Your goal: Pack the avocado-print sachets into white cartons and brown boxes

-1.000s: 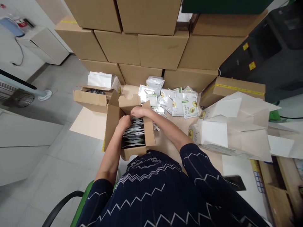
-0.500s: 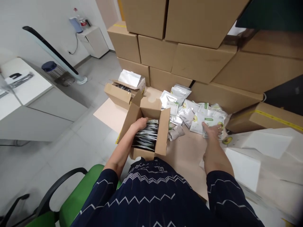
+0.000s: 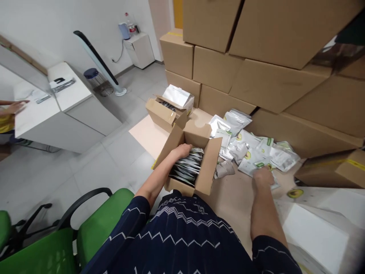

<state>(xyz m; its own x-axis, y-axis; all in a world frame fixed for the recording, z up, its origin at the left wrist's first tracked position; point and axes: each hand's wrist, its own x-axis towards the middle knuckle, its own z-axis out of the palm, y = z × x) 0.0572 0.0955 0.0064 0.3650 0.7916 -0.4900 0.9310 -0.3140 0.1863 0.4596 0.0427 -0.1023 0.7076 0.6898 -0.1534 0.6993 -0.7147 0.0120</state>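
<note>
An open cardboard box (image 3: 209, 167) stands close against my body, with a row of flat foil sachets (image 3: 186, 167) on edge inside it. My left hand (image 3: 183, 150) reaches over the box's left wall, its fingers curled down over the far end of the row; the fingertips are hidden. On the right, my right hand (image 3: 262, 177) is closed at the near edge of a white avocado-printed sachet (image 3: 252, 159), lying on a loose pile. Its fingertips are partly hidden and blurred. A small crumpled silver packet (image 3: 224, 169) lies between box and pile.
Stacked cartons (image 3: 256, 80) wall off the back. A second open box (image 3: 164, 114) sits at the far left of the table, beside a white carton (image 3: 178, 95). White boxes (image 3: 316, 224) stand at right, a green chair (image 3: 102, 217) at left. Another person's hand (image 3: 18, 106) shows at far left.
The view has swung left, bringing another person's hand into sight. My right hand's spread fingers have closed at the sachet's near edge. My left hand stays in the box.
</note>
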